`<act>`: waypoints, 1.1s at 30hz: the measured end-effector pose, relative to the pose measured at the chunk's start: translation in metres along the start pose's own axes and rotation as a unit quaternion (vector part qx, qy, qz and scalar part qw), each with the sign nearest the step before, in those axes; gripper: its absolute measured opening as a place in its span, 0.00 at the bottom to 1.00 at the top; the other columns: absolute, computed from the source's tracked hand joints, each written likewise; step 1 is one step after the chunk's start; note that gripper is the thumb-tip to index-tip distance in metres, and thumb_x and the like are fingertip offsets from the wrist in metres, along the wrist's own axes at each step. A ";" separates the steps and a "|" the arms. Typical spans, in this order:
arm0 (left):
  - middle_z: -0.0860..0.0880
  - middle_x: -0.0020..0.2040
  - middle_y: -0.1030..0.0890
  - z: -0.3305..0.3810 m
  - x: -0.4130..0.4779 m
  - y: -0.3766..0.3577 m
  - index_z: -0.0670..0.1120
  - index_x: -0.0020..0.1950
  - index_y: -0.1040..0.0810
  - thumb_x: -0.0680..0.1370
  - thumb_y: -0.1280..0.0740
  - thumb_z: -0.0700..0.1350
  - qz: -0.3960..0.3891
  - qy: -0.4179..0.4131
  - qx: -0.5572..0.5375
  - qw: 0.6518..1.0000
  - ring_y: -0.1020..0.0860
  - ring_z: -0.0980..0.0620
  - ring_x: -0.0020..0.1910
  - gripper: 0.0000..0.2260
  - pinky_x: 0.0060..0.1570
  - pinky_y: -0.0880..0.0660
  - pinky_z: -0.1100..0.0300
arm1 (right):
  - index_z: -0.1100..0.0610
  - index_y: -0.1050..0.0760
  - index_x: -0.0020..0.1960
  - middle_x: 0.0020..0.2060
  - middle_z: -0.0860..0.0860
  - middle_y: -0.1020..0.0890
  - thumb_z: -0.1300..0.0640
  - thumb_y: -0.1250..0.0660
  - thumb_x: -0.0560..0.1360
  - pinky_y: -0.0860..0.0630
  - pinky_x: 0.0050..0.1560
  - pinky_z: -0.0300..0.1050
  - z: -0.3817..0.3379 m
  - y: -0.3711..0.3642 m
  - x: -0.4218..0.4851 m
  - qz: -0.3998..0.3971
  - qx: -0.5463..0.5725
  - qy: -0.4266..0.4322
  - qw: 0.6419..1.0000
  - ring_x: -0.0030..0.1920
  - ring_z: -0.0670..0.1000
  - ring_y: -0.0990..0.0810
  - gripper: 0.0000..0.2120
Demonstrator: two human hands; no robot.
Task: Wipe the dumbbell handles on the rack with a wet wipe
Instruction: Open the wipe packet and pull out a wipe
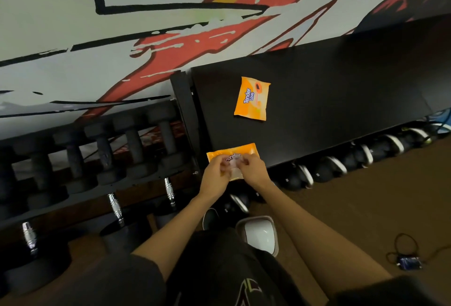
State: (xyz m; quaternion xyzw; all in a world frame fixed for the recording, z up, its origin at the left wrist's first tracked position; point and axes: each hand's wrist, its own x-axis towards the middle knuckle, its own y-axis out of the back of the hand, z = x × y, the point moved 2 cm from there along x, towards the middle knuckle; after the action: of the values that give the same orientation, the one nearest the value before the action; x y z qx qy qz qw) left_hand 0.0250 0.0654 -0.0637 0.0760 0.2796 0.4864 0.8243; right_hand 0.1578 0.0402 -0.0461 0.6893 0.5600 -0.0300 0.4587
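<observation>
While both hands work at the wipe pack, which lies at the near edge of the black top just right of the rack, no wipe is clearly out. Left hand and right hand each curl fingers onto the pack's middle, pinching something pale there. Seal flap or first sheet, cannot tell; the fingers cover it. Judgement: the pack is light, soft, slick film, likely to slide or lift when pulled, so pin it with one hand and draw from the opening with the other. A wet sheet should be limp and easily torn, best bunched in the palm. Second pack lies further back on the same top, well apart. Dumbbells on the upper tier read dark and blurred. Chrome handles below show clearly, their heads lost in shadow. Bin by the feet.
</observation>
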 end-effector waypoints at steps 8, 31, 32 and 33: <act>0.53 0.47 0.24 -0.001 0.007 -0.005 0.48 0.57 0.24 0.74 0.29 0.38 0.001 -0.026 0.055 0.998 0.26 0.56 0.44 0.14 0.44 0.31 0.70 | 0.55 0.28 0.30 0.30 0.50 0.26 0.68 0.36 0.74 0.30 0.38 0.42 0.019 0.013 0.001 -0.036 0.246 -0.063 0.967 0.33 0.48 0.29 0.16; 0.54 0.42 0.19 0.016 0.028 0.006 0.52 0.40 0.24 0.77 0.35 0.45 -0.023 0.076 0.051 0.996 0.21 0.51 0.46 0.06 0.45 0.25 0.53 | 0.60 0.28 0.36 0.30 0.56 0.24 0.70 0.42 0.74 0.31 0.33 0.42 0.018 0.015 0.011 -0.030 0.320 -0.134 0.937 0.30 0.51 0.28 0.11; 0.53 0.43 0.18 0.013 0.028 0.008 0.53 0.39 0.24 0.77 0.35 0.44 -0.029 0.084 0.022 0.996 0.20 0.50 0.47 0.07 0.49 0.23 0.49 | 0.60 0.28 0.35 0.30 0.56 0.24 0.70 0.42 0.73 0.31 0.33 0.42 0.017 0.015 0.011 -0.027 0.319 -0.136 0.938 0.30 0.51 0.28 0.11; 0.52 0.44 0.18 0.012 0.028 0.009 0.52 0.39 0.24 0.77 0.35 0.43 -0.034 0.094 -0.012 0.995 0.19 0.49 0.48 0.07 0.52 0.23 0.47 | 0.60 0.27 0.36 0.30 0.56 0.24 0.70 0.42 0.73 0.31 0.33 0.42 0.017 0.014 0.011 -0.024 0.318 -0.138 0.938 0.30 0.51 0.28 0.11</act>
State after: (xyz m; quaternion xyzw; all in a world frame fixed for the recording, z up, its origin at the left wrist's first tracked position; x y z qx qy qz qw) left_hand 0.0346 0.0953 -0.0611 0.0111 0.3522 0.4666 0.8113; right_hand 0.1814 0.0383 -0.0535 0.7746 0.4685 -0.3126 0.2878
